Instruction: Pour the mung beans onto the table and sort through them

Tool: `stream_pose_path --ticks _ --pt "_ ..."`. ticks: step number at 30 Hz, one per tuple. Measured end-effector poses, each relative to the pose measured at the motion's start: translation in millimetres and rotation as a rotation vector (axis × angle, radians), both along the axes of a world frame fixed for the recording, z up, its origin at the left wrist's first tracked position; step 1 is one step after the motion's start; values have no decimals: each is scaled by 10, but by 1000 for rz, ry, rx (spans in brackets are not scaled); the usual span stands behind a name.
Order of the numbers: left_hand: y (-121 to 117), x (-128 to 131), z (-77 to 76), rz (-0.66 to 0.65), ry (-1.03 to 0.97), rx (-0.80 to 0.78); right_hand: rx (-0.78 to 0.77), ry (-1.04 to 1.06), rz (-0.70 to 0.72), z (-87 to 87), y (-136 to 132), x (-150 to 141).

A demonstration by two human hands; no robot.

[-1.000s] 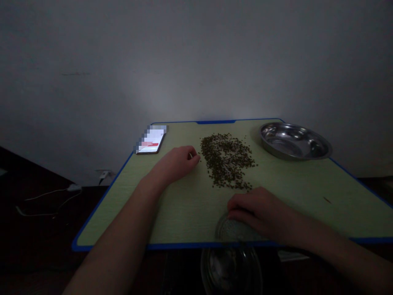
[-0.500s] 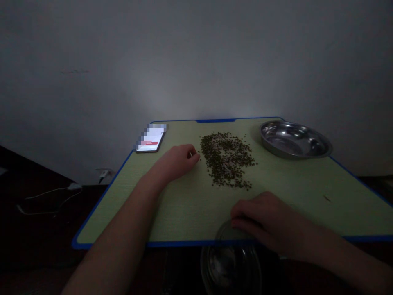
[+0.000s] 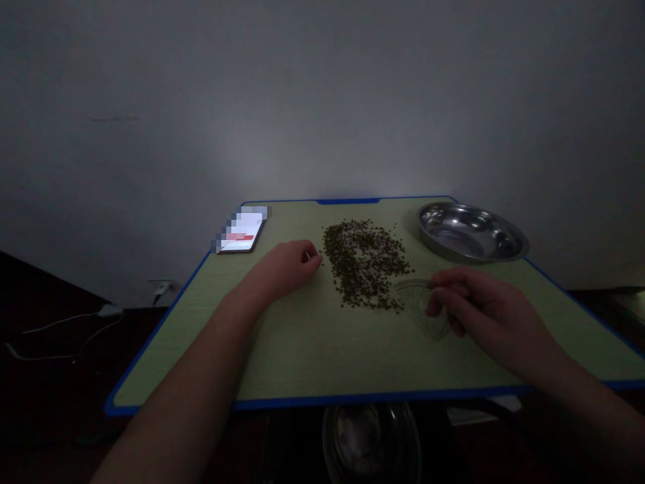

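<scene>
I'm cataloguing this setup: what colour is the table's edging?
The edging is blue, showing best along the near side in the head view.

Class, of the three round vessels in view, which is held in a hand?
The patterned clear dish, held by the right hand. The metal basin stands on the table; the clear bowl sits below the table's near edge. No hand touches either.

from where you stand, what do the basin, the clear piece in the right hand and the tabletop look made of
Basin: metal, likely polished steel, given its mirror-like highlights. Tabletop: perhaps laminate, fairly matte, with faint streaks. Clear piece: patterned glass or plastic; the tabletop shows through, and either fits.
</scene>
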State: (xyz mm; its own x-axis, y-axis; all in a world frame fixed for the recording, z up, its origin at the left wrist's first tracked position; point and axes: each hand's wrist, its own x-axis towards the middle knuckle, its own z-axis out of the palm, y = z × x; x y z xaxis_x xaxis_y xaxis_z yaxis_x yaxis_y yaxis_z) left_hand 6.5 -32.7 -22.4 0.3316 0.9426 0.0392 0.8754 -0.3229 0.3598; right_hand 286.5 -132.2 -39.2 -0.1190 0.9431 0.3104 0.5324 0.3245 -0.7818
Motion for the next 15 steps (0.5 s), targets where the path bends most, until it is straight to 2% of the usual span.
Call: stream_pose_path --ticks 2,7,11,13,15 --pt "0 -3 -8 4 -6 0 -19 74 -41 -45 23 34" --pt "30 -36 -50 -5 -25 29 59 159 -209 -152 83 94" --pt "26 -34 31 14 -63 83 113 149 -301 -195 116 131" --pt "-86 -5 135 23 -131 125 144 129 -314 -209 129 151" --pt "-344 20 237 52 -292 155 157 108 -307 -221 139 169"
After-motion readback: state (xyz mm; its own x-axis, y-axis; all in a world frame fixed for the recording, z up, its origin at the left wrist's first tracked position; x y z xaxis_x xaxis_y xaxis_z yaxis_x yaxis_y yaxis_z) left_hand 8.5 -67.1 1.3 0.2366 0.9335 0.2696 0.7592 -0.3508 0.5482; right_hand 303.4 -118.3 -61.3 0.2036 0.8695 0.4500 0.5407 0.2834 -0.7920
